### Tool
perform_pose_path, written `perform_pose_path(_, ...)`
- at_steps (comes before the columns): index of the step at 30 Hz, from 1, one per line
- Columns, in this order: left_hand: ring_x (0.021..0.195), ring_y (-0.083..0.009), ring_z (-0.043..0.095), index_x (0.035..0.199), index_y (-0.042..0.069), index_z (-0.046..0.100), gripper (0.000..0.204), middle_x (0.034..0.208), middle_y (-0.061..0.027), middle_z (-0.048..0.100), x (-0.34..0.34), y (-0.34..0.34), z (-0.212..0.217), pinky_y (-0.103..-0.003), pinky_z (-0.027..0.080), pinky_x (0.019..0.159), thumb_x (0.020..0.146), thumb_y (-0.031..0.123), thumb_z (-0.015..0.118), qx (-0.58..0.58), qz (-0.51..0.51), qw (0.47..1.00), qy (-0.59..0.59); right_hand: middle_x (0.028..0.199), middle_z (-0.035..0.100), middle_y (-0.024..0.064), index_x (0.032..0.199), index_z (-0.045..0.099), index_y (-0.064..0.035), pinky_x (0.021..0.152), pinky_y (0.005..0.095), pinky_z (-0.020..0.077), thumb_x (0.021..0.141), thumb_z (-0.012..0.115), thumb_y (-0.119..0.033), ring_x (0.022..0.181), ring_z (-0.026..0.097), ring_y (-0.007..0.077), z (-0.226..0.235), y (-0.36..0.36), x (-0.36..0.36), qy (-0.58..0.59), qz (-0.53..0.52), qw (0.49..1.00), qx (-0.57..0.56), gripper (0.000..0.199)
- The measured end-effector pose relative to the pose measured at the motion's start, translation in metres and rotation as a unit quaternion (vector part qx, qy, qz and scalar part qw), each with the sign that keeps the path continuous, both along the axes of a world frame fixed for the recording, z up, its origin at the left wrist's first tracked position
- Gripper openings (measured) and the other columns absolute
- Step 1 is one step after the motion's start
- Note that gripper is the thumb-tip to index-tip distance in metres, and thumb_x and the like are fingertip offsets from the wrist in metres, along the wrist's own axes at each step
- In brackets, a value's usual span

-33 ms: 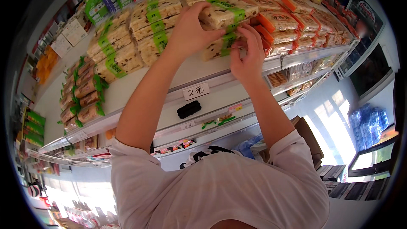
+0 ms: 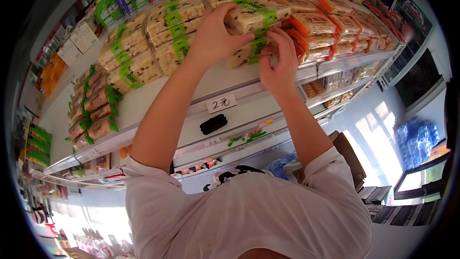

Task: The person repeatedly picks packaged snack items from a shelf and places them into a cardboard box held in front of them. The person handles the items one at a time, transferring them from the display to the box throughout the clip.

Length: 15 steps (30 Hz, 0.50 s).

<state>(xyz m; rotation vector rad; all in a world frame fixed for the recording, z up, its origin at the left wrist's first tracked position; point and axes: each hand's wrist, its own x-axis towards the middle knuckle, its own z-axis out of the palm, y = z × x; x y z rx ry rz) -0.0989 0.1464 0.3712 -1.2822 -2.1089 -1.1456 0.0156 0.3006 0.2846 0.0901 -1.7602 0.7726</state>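
Note:
My left hand (image 2: pixel 211 41) is curved around the left end of the top pack of puffed-rice cake (image 2: pixel 256 17), a pale block with dark bits and a green band. Its thumb presses along the pack's front edge. At the right front corner of the same stack, my right hand (image 2: pixel 280 62) has its fingertips against the packs, thumb and fingers curled; what lies between them is partly hidden. Below the top pack sits another pack (image 2: pixel 243 57) of the same kind. More green-banded packs (image 2: pixel 175 17) are stacked to the left.
Orange-wrapped packs (image 2: pixel 314 24) adjoin on the right. Brown rolls in green-ended wrappers (image 2: pixel 98 100) lie at the left front. A white price card (image 2: pixel 221 103) hangs on the shelf edge, above a black object (image 2: pixel 213 124). Lower shelves and a cardboard box (image 2: pixel 349 158) are beneath.

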Motion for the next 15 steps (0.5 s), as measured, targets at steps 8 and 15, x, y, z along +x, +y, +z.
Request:
perform_pose_path(8, 0.098, -0.0232, 0.069, 0.141, 0.003, 0.066, 0.080, 0.111, -0.0152, 0.071, 0.010, 0.003, 0.000, -0.037, 0.056, 0.089, 0.075, 0.037, 0.095, 0.009, 0.035, 0.999, 0.034, 0.140, 0.064, 0.0203, 0.123, 0.063, 0.0011, 0.088, 0.0348, 0.0631, 0.085, 0.061, 0.011, 0.102, 0.076, 0.0283, 0.004, -0.003, 0.005, -0.001, 0.081, 0.995, -0.060, 0.040)
perform_pose_path(15, 0.095, -0.0250, 0.068, 0.138, 0.008, 0.070, 0.071, 0.115, -0.0135, 0.069, 0.013, -0.006, 0.004, -0.037, 0.057, 0.085, 0.075, 0.033, 0.093, 0.036, 0.053, 0.998, 0.005, 0.145, 0.062, 0.0207, 0.120, 0.065, 0.0023, 0.094, 0.0346, 0.0610, 0.087, 0.062, 0.010, 0.118, 0.072, 0.0283, -0.002, 0.012, 0.010, -0.016, 0.135, 0.988, -0.071, 0.034)
